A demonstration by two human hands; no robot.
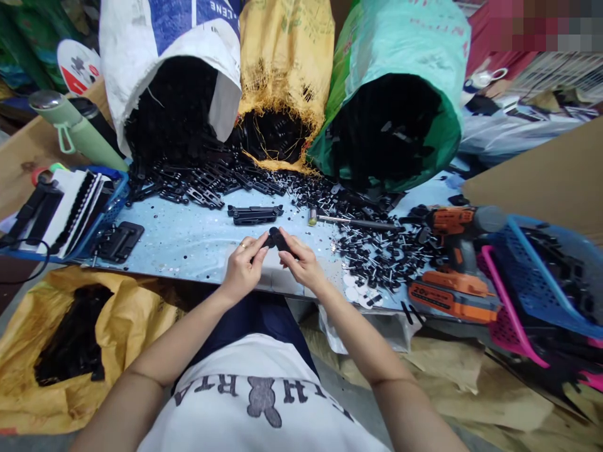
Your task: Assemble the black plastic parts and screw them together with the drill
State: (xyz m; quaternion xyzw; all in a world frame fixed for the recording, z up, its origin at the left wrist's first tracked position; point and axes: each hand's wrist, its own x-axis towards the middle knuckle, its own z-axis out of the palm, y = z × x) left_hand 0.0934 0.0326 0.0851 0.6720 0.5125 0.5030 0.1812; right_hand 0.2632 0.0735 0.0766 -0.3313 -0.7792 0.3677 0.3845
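Note:
Near the table's front edge, my left hand [245, 262] and my right hand [299, 257] meet around a small black plastic part [275, 238]. Fingers and thumbs of both hands pinch it from either side. Just beyond them lies a neat stack of black parts [255, 215] on the light blue table [164, 235]. To the right of that stack, a hammer-like tool [353, 221] with a yellowish head rests among scattered screws. A heap of small black pieces with screws [384, 254] spreads to the right of my right hand.
Open white [226, 94], yellow [287, 56] and green [409, 50] sacks line the back. An orange drill [455, 289] and blue basket [541, 270] stand right. Left are a blue basket [106, 210] and green bottle [87, 135]; below, a yellow sack [122, 314].

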